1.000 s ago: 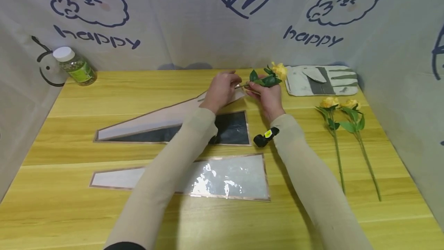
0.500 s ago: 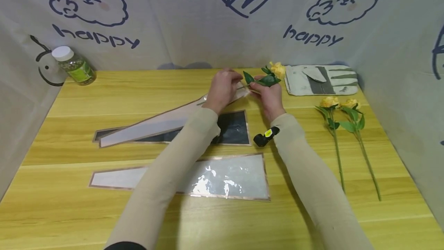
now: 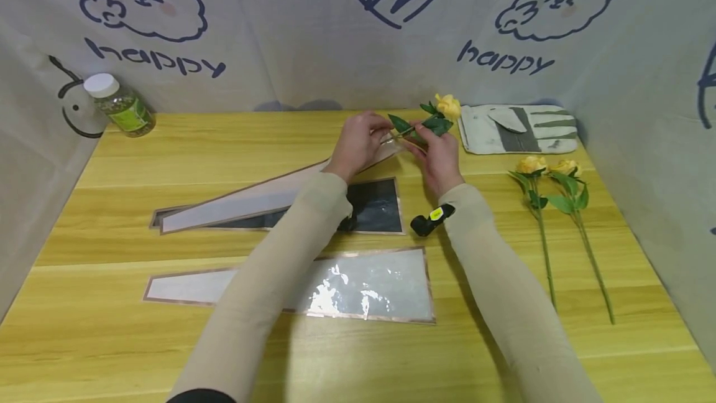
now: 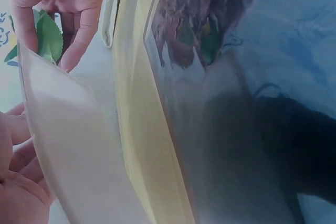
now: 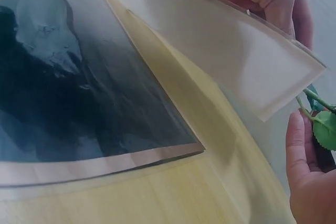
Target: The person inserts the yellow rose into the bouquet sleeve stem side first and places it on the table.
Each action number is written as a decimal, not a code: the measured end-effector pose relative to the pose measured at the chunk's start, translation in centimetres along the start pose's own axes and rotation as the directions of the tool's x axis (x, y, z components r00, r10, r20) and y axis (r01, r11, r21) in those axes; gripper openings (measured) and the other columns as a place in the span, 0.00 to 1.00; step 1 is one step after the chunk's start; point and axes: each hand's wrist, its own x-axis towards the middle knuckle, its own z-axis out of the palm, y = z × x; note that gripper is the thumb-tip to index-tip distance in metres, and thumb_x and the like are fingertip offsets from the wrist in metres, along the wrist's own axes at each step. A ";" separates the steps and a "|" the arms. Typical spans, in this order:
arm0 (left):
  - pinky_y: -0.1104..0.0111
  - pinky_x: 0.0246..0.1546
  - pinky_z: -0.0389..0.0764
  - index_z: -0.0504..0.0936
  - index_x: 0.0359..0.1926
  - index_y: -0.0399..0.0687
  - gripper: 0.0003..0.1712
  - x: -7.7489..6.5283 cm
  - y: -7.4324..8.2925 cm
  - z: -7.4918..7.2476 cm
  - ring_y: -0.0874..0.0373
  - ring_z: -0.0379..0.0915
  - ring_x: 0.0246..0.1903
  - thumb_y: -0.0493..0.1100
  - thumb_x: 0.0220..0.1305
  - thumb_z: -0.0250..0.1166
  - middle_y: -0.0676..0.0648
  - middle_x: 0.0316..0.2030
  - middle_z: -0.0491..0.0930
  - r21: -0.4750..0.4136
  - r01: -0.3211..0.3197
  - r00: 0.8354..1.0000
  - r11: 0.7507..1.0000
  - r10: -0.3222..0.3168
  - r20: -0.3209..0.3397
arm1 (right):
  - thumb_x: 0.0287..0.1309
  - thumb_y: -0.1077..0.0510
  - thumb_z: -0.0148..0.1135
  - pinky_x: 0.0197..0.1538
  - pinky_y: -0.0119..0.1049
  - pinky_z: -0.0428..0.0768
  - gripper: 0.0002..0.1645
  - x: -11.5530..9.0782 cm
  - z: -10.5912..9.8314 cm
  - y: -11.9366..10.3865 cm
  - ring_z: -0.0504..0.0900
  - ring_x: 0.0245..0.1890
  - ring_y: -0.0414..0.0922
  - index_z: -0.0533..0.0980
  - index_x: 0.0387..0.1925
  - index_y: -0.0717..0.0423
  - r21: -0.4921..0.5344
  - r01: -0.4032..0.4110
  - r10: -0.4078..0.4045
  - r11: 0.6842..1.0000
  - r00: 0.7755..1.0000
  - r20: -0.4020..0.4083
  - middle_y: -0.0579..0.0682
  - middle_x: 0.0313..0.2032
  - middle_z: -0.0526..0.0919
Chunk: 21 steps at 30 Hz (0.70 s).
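My left hand [image 3: 358, 145] grips the wide end of a long tapered pale flower sleeve [image 3: 240, 201] with a copper-coloured border. My right hand [image 3: 440, 157] pinches the stem of a yellow artificial rose [image 3: 448, 106], just below the bloom, with green leaves around the fingers. Its stem runs leftward to the sleeve's wide end, and its lower part is hidden there by the left hand. In the right wrist view a green leaf [image 5: 325, 129] shows beside the corner of the pale sleeve [image 5: 236, 61]. A dark sleeve [image 3: 377, 207] lies flat beneath.
A glossy white tapered sleeve [image 3: 369, 285] lies nearer the front. Two more yellow roses, one on the left [image 3: 540, 222] and one on the right [image 3: 584, 241], lie at the right. Folded work gloves [image 3: 517, 129] and a white-lidded jar [image 3: 123, 107] sit along the back.
The pale sleeve's narrow end has swung slightly right and forward, uncovering the dark sleeve's tip. The rose's lower leaf has moved left toward the left hand, and the right fingers have shifted along the stem.
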 end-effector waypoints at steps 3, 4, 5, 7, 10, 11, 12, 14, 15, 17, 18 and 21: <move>0.66 0.47 0.78 0.87 0.46 0.41 0.11 0.0 0.1 -0.1 0.54 0.79 0.45 0.38 0.71 0.60 0.45 0.45 0.83 0.001 0.001 1.000 1.000 -0.001 0.004 | 0.68 0.65 0.57 0.51 0.42 0.80 0.20 0.0 -0.1 0.0 0.81 0.47 0.51 0.70 0.59 0.70 0.025 -0.003 0.003 1.000 1.000 0.001 0.59 0.50 0.78; 0.67 0.47 0.78 0.87 0.47 0.42 0.11 0.0 0.1 -0.1 0.54 0.78 0.46 0.38 0.71 0.60 0.46 0.46 0.83 0.002 0.001 1.000 1.000 -0.001 0.006 | 0.68 0.66 0.58 0.51 0.42 0.80 0.20 0.0 -0.1 0.0 0.81 0.46 0.51 0.70 0.59 0.69 0.033 -0.005 0.005 0.999 1.000 -0.007 0.59 0.50 0.78; 0.67 0.48 0.77 0.87 0.47 0.42 0.11 0.0 0.2 -0.1 0.54 0.78 0.46 0.38 0.71 0.60 0.46 0.46 0.83 0.004 0.000 1.000 1.000 0.000 0.009 | 0.67 0.67 0.58 0.50 0.42 0.80 0.20 0.1 -0.1 0.0 0.81 0.46 0.51 0.70 0.59 0.69 0.043 -0.005 0.006 0.999 1.000 -0.015 0.59 0.49 0.78; 0.67 0.47 0.77 0.87 0.47 0.42 0.11 0.0 0.3 -0.1 0.54 0.78 0.46 0.38 0.71 0.60 0.46 0.46 0.82 0.012 -0.001 1.000 1.000 0.001 0.017 | 0.65 0.68 0.59 0.50 0.42 0.80 0.21 0.1 -0.1 0.0 0.80 0.46 0.51 0.70 0.59 0.68 0.063 -0.009 0.011 0.998 0.999 -0.033 0.58 0.47 0.77; 0.68 0.47 0.77 0.87 0.47 0.42 0.11 0.0 0.3 -0.1 0.54 0.78 0.46 0.38 0.71 0.61 0.46 0.45 0.82 0.021 -0.006 1.000 1.000 0.005 0.026 | 0.64 0.69 0.59 0.52 0.43 0.79 0.22 0.2 -0.1 0.0 0.79 0.47 0.51 0.69 0.59 0.69 0.071 -0.014 0.018 0.997 0.999 -0.051 0.57 0.45 0.77; 0.68 0.47 0.77 0.87 0.47 0.42 0.11 0.0 0.3 0.0 0.54 0.78 0.46 0.38 0.71 0.61 0.46 0.45 0.82 0.024 -0.009 1.000 1.000 0.008 0.027 | 0.64 0.70 0.59 0.54 0.44 0.78 0.22 0.2 -0.1 0.0 0.79 0.48 0.52 0.69 0.59 0.69 0.072 -0.015 0.019 0.997 0.998 -0.054 0.57 0.44 0.77; 0.68 0.47 0.77 0.87 0.47 0.42 0.11 0.0 0.2 0.0 0.54 0.78 0.46 0.38 0.71 0.60 0.46 0.45 0.82 0.026 -0.010 1.000 1.000 0.010 0.026 | 0.64 0.70 0.59 0.55 0.45 0.77 0.22 0.3 -0.1 0.0 0.79 0.48 0.52 0.69 0.58 0.69 0.072 -0.016 0.020 0.997 0.998 -0.056 0.57 0.44 0.78; 0.68 0.47 0.77 0.87 0.46 0.42 0.11 0.1 0.2 0.0 0.54 0.78 0.46 0.38 0.71 0.60 0.46 0.45 0.82 0.025 -0.014 1.000 1.000 0.013 0.025 | 0.64 0.70 0.59 0.57 0.47 0.76 0.21 0.4 -0.1 0.0 0.80 0.47 0.52 0.69 0.57 0.69 0.077 -0.014 0.018 0.997 0.998 -0.056 0.57 0.43 0.78; 0.67 0.47 0.77 0.87 0.46 0.42 0.11 0.1 0.2 0.0 0.54 0.78 0.46 0.38 0.71 0.60 0.46 0.45 0.82 0.024 -0.016 1.000 1.000 0.015 0.024 | 0.64 0.69 0.59 0.58 0.48 0.74 0.20 0.5 -0.1 0.0 0.80 0.46 0.51 0.69 0.56 0.68 0.096 -0.015 0.020 0.995 0.998 -0.058 0.57 0.43 0.78; 0.67 0.48 0.77 0.87 0.46 0.43 0.11 0.1 0.1 -0.1 0.54 0.78 0.46 0.38 0.71 0.60 0.46 0.45 0.82 0.028 -0.020 0.999 0.999 0.019 0.028 | 0.66 0.67 0.59 0.59 0.51 0.74 0.21 0.5 -0.1 -0.1 0.81 0.44 0.50 0.68 0.57 0.68 0.105 0.002 0.005 0.994 0.998 -0.060 0.57 0.42 0.79; 0.67 0.48 0.77 0.87 0.46 0.43 0.11 0.1 0.1 -0.1 0.54 0.78 0.46 0.37 0.71 0.60 0.46 0.45 0.83 0.028 -0.022 0.999 0.999 0.022 0.030 | 0.66 0.66 0.58 0.58 0.51 0.74 0.22 0.5 -0.2 -0.1 0.82 0.44 0.50 0.67 0.59 0.67 0.109 0.010 -0.003 0.994 0.998 -0.061 0.57 0.42 0.79; 0.67 0.49 0.77 0.88 0.46 0.42 0.11 0.2 0.1 -0.1 0.54 0.78 0.46 0.38 0.71 0.60 0.46 0.45 0.83 0.037 -0.037 0.999 0.999 0.036 0.034 | 0.68 0.63 0.58 0.55 0.49 0.77 0.24 0.4 -0.1 -0.2 0.82 0.43 0.49 0.65 0.61 0.66 0.111 0.033 -0.025 0.993 0.997 -0.068 0.60 0.44 0.79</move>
